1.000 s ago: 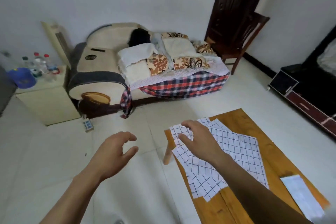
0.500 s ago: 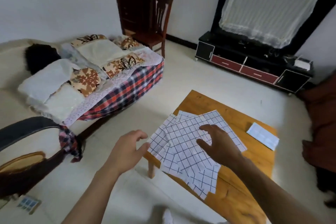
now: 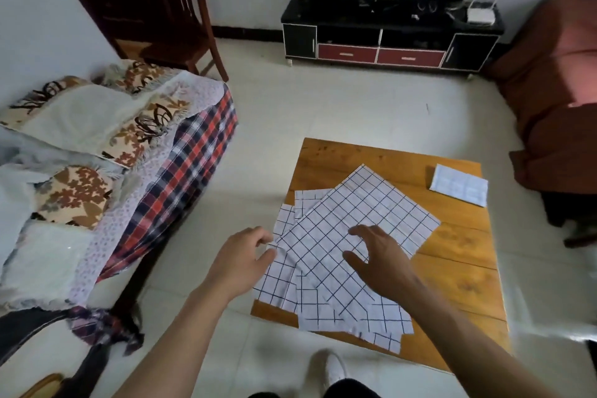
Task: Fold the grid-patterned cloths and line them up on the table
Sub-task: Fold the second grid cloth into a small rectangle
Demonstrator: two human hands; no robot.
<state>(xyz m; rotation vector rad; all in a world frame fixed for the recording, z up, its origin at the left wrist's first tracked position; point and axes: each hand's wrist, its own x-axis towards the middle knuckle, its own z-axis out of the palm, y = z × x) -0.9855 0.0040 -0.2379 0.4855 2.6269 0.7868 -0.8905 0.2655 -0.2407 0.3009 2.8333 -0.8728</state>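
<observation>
Several white cloths with a dark grid lie in a loose, overlapping pile (image 3: 310, 310) on the near left part of a wooden table (image 3: 452, 268). The top cloth (image 3: 371, 200) lies flat and turned diagonally. My left hand (image 3: 242, 258) is at this cloth's left corner, which sits between its curled thumb and forefinger. My right hand (image 3: 381, 255) is over the middle of the same cloth, fingers spread and bent, tips touching the fabric. A small folded cloth (image 3: 458, 186) lies at the table's far right corner.
A couch with a plaid cover (image 3: 193, 155) and cushions stands left of the table. A dark wooden chair (image 3: 181, 10) and a black TV stand (image 3: 381, 39) are at the far wall. A covered reddish armchair (image 3: 555, 107) is at the right. My shoe (image 3: 332, 368) is by the near table edge.
The view swung right from the couch toward the table. My left hand came from mid-air over the floor to the top cloth's left corner. My right hand stayed on the cloth pile.
</observation>
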